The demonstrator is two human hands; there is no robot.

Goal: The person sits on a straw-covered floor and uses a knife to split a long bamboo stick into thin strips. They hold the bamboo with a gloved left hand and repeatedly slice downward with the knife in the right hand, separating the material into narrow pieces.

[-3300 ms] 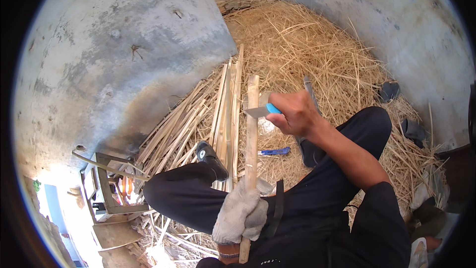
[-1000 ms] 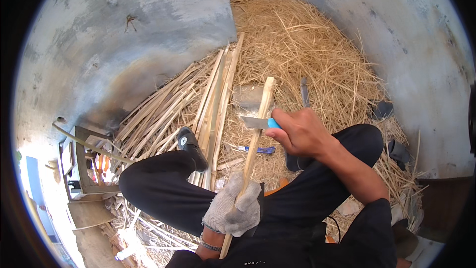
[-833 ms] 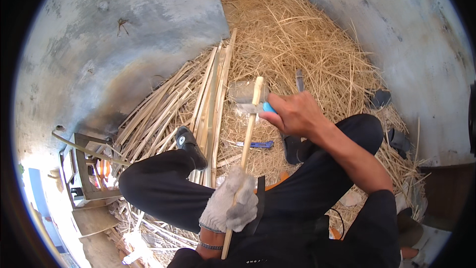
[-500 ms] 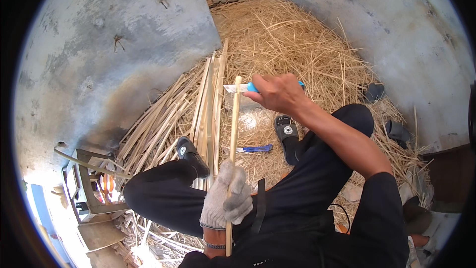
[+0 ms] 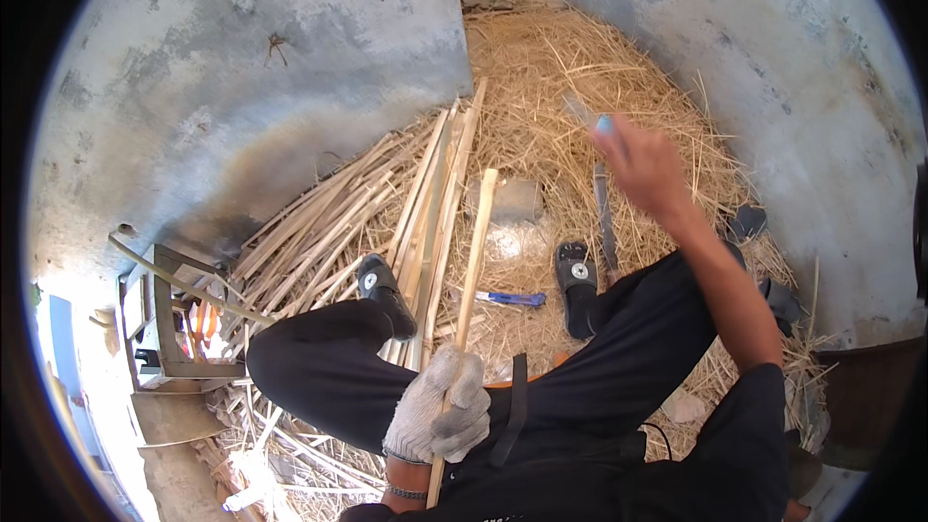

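Note:
My left hand [image 5: 443, 406], in a grey-white knitted glove, is closed around the lower part of a pale bamboo or wooden stick [image 5: 476, 271]. The stick slants up and slightly right, its top end free. My bare right hand [image 5: 646, 166] is raised to the right of the stick, apart from it. It grips a box cutter [image 5: 605, 124] with a light blue handle, whose blade points up and left and is smeared by motion. On the floor between my feet lies a second, dark blue box cutter [image 5: 517, 299].
Long pale strips [image 5: 338, 203] lie piled at left, with a heap of curly shavings [image 5: 551, 48] beyond. A long dark blade-like tool [image 5: 605, 222] lies beside my right sandal [image 5: 577, 275]. A block [image 5: 507, 201] sits ahead. Grey walls [image 5: 319, 29] close in both sides; a wooden frame [image 5: 179, 319] stands left.
My right hand has swung up and right with the box cutter, leaving the stick's top. The stick now leans more to the right, still in my left hand. The whole view has shifted slightly.

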